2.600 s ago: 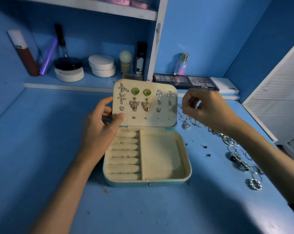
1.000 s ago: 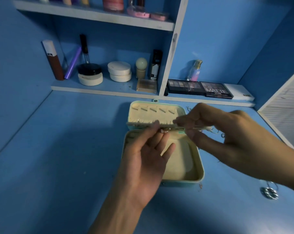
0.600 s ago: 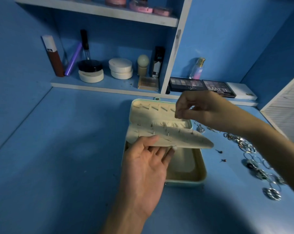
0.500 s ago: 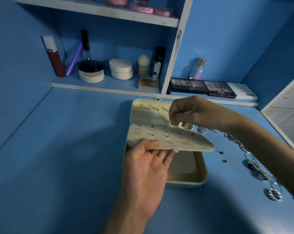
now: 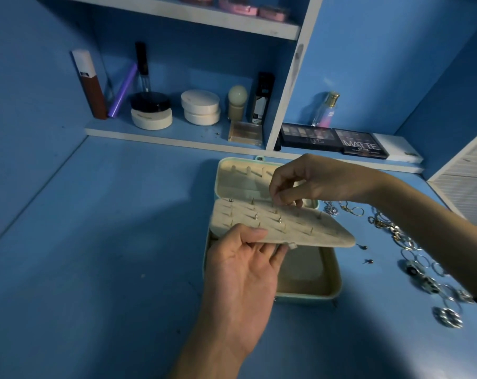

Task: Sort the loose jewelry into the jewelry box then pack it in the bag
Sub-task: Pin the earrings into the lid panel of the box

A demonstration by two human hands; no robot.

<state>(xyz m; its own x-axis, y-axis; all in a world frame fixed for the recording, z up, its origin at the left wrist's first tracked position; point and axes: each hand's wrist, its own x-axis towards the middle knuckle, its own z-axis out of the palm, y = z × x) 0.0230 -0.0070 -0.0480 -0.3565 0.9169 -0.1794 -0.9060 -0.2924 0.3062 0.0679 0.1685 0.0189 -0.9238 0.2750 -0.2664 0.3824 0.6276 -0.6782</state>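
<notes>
My L hand (image 5: 243, 272) pinches the earring panel (image 5: 300, 228) at its 6 o'clock edge, over the open jewelry box (image 5: 333, 294). R hand (image 5: 311, 181) pinches a tiny piece at 12, can't tell what. Earrings look approx. done. Rings & chains (image 5: 390, 228) are loose at 3. No bag in view.

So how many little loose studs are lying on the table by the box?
2: one stud just off the earring panel's right corner, another slightly nearer the person. The right arm may hide more.

Beige earring panel (image 5: 300, 228) folded forward, back up, right hand (image 5: 314, 183) lowered to its far edge
</notes>
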